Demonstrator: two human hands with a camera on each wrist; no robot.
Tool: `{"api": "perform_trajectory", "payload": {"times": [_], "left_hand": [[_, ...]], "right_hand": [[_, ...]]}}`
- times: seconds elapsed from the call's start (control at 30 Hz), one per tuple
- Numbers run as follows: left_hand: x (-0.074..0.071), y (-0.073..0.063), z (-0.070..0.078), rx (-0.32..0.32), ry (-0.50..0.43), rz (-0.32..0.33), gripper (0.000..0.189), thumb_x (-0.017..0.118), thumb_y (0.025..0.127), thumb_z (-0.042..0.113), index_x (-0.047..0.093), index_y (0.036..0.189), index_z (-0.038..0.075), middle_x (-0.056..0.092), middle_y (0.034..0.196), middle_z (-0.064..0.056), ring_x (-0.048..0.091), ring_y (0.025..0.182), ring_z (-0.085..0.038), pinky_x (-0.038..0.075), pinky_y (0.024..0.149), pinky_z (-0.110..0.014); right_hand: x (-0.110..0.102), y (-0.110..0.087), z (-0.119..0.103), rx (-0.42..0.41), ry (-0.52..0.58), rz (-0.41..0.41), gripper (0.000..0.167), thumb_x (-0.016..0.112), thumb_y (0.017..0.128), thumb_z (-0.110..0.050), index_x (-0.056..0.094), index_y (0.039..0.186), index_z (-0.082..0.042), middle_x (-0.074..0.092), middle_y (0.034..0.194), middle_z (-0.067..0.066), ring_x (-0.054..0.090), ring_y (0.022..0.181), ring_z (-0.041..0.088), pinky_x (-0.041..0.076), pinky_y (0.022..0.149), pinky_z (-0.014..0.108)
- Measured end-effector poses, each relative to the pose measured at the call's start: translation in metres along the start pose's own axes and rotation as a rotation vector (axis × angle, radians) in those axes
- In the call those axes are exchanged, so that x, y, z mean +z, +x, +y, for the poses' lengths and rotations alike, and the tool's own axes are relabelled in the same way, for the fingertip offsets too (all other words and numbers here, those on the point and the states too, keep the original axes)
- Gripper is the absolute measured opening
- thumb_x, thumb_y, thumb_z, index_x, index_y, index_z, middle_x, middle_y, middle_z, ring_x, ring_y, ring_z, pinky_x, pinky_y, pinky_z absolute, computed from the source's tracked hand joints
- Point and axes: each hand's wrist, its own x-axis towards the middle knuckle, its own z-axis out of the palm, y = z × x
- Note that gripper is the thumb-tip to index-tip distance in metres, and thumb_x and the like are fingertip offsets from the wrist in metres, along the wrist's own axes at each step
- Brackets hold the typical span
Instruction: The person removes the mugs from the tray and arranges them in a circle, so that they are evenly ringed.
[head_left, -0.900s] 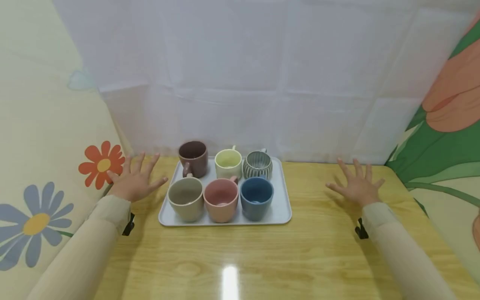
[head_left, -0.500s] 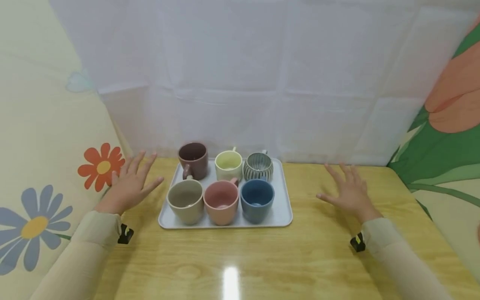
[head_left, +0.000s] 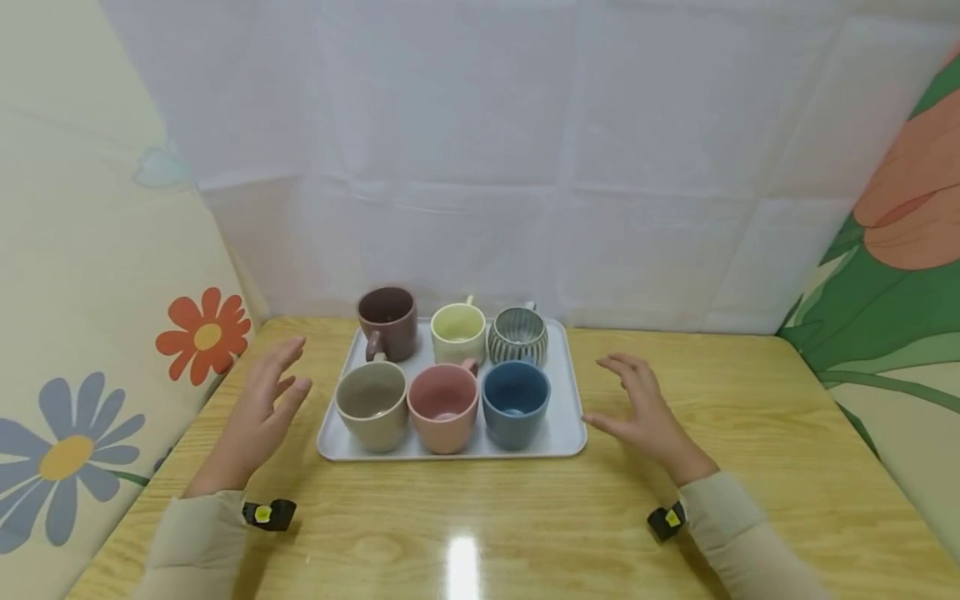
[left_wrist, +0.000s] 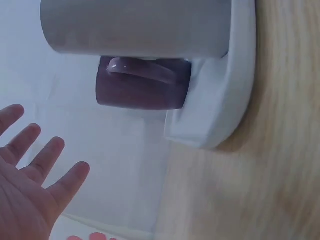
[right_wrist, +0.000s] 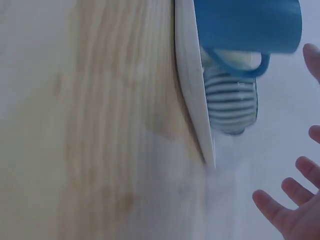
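Note:
A white tray [head_left: 566, 400] bears two rows of mugs. Its back row has a dark maroon mug [head_left: 397, 329], a pale yellow mug [head_left: 458, 337] and a grey striped mug [head_left: 517, 340]. In front stand a beige mug [head_left: 375, 417], a pink mug [head_left: 444, 417] and a blue mug [head_left: 514, 412]. Left of the tray, my left hand [head_left: 258, 417] is held apart from it with nothing in it; the left wrist view shows its fingers spread. My right hand [head_left: 648, 412] holds nothing, its thumb tip close to the tray's right edge beside the blue mug.
The wooden table [head_left: 375, 533] extends in front of the tray and to both sides. A white cloth [head_left: 465, 167] hangs behind it. Flower-patterned fabric [head_left: 75, 292] covers the left side, with more at the right.
Both hands have come inward toward the tray's sides and turned so the palms face each other; earlier they were spread flat over the table. The mugs and tray have stayed put.

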Motion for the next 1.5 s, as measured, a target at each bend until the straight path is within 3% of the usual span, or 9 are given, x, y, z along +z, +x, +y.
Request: {"api": "perform_trajectory", "payload": {"times": [0.1, 0.3, 0.37, 0.57, 0.67, 0.73, 0.97, 1.13, 1.5], "left_hand": [[0.007, -0.006, 0.000, -0.058, -0.029, 0.010, 0.050, 0.048, 0.108, 0.011, 0.036, 0.156, 0.007, 0.039, 0.151, -0.026, 0.038, 0.132, 0.001, 0.032, 0.093, -0.002], [0.015, -0.012, -0.009, -0.236, -0.115, -0.050, 0.052, 0.048, 0.109, 0.021, 0.036, 0.155, 0.000, 0.040, 0.153, -0.026, 0.045, 0.134, -0.041, 0.034, 0.091, -0.002], [0.014, -0.014, -0.012, -0.303, -0.165, -0.095, 0.055, 0.049, 0.109, 0.024, 0.033, 0.156, -0.001, 0.038, 0.155, -0.027, 0.042, 0.135, -0.045, 0.037, 0.091, -0.003], [0.013, -0.023, -0.026, -0.453, -0.302, -0.164, 0.064, 0.049, 0.109, 0.030, 0.026, 0.156, -0.006, 0.031, 0.157, -0.031, 0.048, 0.123, 0.002, 0.045, 0.089, -0.007], [0.014, -0.026, -0.032, -0.466, -0.310, -0.172, 0.064, 0.050, 0.108, 0.029, 0.027, 0.155, -0.008, 0.032, 0.156, -0.031, 0.044, 0.116, 0.013, 0.044, 0.090, -0.006], [0.015, -0.027, -0.034, -0.468, -0.293, -0.183, 0.064, 0.051, 0.108, 0.030, 0.029, 0.154, -0.008, 0.035, 0.155, -0.031, 0.045, 0.120, 0.009, 0.042, 0.091, -0.005], [0.020, -0.024, -0.033, -0.515, -0.236, -0.242, 0.069, 0.052, 0.106, 0.038, 0.029, 0.156, -0.005, 0.041, 0.154, -0.028, 0.041, 0.139, -0.039, 0.037, 0.090, -0.004], [0.022, -0.023, -0.032, -0.539, -0.211, -0.260, 0.072, 0.053, 0.106, 0.041, 0.029, 0.157, -0.003, 0.042, 0.154, -0.025, 0.041, 0.140, -0.038, 0.043, 0.098, -0.013], [0.026, -0.025, -0.034, -0.510, -0.191, -0.268, 0.067, 0.057, 0.105, 0.034, 0.032, 0.156, -0.002, 0.045, 0.151, -0.025, 0.043, 0.137, -0.039, 0.035, 0.089, -0.002]], "right_hand": [[0.013, 0.000, -0.008, 0.019, 0.130, -0.019, 0.078, 0.085, 0.081, -0.011, 0.043, 0.146, -0.001, 0.034, 0.150, 0.022, 0.033, 0.137, 0.037, 0.041, 0.106, 0.060], [0.033, 0.004, -0.018, 0.046, 0.325, -0.040, 0.077, 0.084, 0.081, -0.002, 0.043, 0.147, 0.000, 0.037, 0.147, 0.021, 0.038, 0.134, 0.044, 0.046, 0.104, 0.058], [0.040, 0.006, -0.021, 0.066, 0.380, -0.051, 0.078, 0.084, 0.081, -0.001, 0.042, 0.147, 0.001, 0.038, 0.147, 0.022, 0.040, 0.132, 0.046, 0.046, 0.103, 0.056], [0.057, 0.008, -0.028, 0.172, 0.540, -0.098, 0.080, 0.084, 0.080, 0.000, 0.042, 0.148, -0.002, 0.043, 0.149, 0.019, 0.046, 0.131, 0.040, 0.045, 0.107, 0.051], [0.062, 0.009, -0.032, 0.221, 0.580, -0.113, 0.081, 0.085, 0.080, -0.003, 0.042, 0.148, -0.004, 0.045, 0.148, 0.017, 0.048, 0.130, 0.038, 0.045, 0.107, 0.049], [0.065, 0.009, -0.034, 0.248, 0.596, -0.116, 0.081, 0.086, 0.079, -0.005, 0.043, 0.148, -0.006, 0.047, 0.146, 0.016, 0.049, 0.129, 0.037, 0.044, 0.108, 0.049], [0.074, 0.013, -0.039, 0.302, 0.581, -0.111, 0.084, 0.089, 0.077, -0.009, 0.044, 0.147, -0.008, 0.053, 0.139, 0.014, 0.052, 0.124, 0.032, 0.046, 0.106, 0.043], [0.079, 0.015, -0.040, 0.312, 0.571, -0.098, 0.086, 0.090, 0.075, -0.007, 0.044, 0.147, -0.007, 0.055, 0.136, 0.015, 0.053, 0.120, 0.031, 0.047, 0.104, 0.043], [0.084, 0.014, -0.048, 0.336, 0.525, -0.071, 0.089, 0.093, 0.073, -0.015, 0.043, 0.147, -0.012, 0.055, 0.138, 0.007, 0.053, 0.122, 0.028, 0.045, 0.105, 0.051]]}}
